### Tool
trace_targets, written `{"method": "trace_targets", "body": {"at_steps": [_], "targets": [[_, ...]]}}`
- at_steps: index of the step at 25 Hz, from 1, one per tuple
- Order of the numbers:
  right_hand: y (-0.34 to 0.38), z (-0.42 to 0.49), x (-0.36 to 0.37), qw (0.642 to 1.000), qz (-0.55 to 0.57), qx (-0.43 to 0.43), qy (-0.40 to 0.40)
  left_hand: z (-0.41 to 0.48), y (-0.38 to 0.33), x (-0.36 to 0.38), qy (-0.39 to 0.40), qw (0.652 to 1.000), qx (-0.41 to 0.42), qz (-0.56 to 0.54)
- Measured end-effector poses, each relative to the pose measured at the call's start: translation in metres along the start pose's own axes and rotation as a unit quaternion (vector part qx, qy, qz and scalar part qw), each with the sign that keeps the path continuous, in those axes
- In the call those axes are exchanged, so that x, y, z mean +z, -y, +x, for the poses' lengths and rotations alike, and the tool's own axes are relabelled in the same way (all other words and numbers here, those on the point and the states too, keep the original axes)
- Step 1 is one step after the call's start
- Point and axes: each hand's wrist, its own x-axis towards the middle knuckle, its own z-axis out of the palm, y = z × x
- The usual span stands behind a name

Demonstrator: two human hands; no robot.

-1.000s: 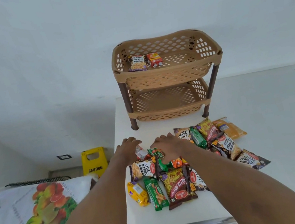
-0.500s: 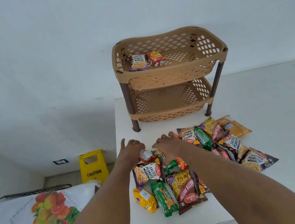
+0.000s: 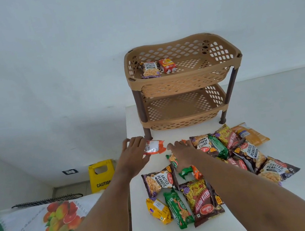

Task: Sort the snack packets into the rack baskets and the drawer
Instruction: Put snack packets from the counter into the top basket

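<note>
Presently: left hand (image 3: pixel 134 155) pinches a small silver-and-orange foil packet (image 3: pixel 154 147) by one end, near the tan perforated plastic rack (image 3: pixel 186 83) on the white bench (image 3: pixel 287 108). Likely light, slippery, crushable: hold the crimped seam; right hand (image 3: pixel 181 150) lies flat on loose packets (image 3: pixel 203 144).

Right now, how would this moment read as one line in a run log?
step: sorting | left hand: holds orange-white packet | right hand: on packet pile | top basket: peanuts packet, red packet
</note>
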Motion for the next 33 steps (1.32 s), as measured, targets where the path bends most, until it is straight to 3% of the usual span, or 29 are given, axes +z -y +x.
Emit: {"method": "trace_targets", "body": {"at_steps": [4,7,9,14,18,20,22,25,28,30,33], "targets": [[-0.007,-0.006,-0.010,0.989,0.100,-0.097,-0.056,0.023,-0.010,-0.029,-0.155,0.988,0.015,-0.004],[-0.010,-0.016,-0.038,0.963,0.069,-0.145,-0.217,0.064,-0.022,-0.071,-0.225,0.974,0.021,-0.031],[-0.013,-0.024,-0.066,0.931,0.056,-0.153,-0.328,0.096,-0.033,-0.105,-0.279,0.958,0.025,-0.060],[-0.039,-0.047,-0.150,0.840,0.120,-0.152,-0.507,0.168,-0.045,-0.173,-0.366,0.923,-0.009,-0.121],[-0.056,-0.064,-0.221,0.735,0.259,-0.150,-0.609,0.215,-0.038,-0.192,-0.298,0.941,-0.089,-0.136],[-0.062,-0.059,-0.254,0.700,0.373,-0.099,-0.600,0.234,-0.035,-0.190,-0.228,0.951,-0.166,-0.125],[-0.072,-0.046,-0.280,0.697,0.460,-0.021,-0.550,0.247,-0.032,-0.187,-0.175,0.955,-0.192,-0.140],[-0.087,-0.018,-0.297,0.753,0.482,0.080,-0.441,0.262,-0.029,-0.183,-0.110,0.959,-0.201,-0.169],[-0.093,0.011,-0.297,0.785,0.521,0.119,-0.312,0.276,-0.027,-0.182,0.033,0.959,-0.255,-0.119],[-0.093,0.031,-0.292,0.812,0.499,0.134,-0.272,0.282,-0.027,-0.182,0.118,0.950,-0.277,-0.083],[-0.090,0.056,-0.286,0.850,0.448,0.163,-0.227,0.287,-0.024,-0.176,0.164,0.940,-0.294,-0.057]]}}
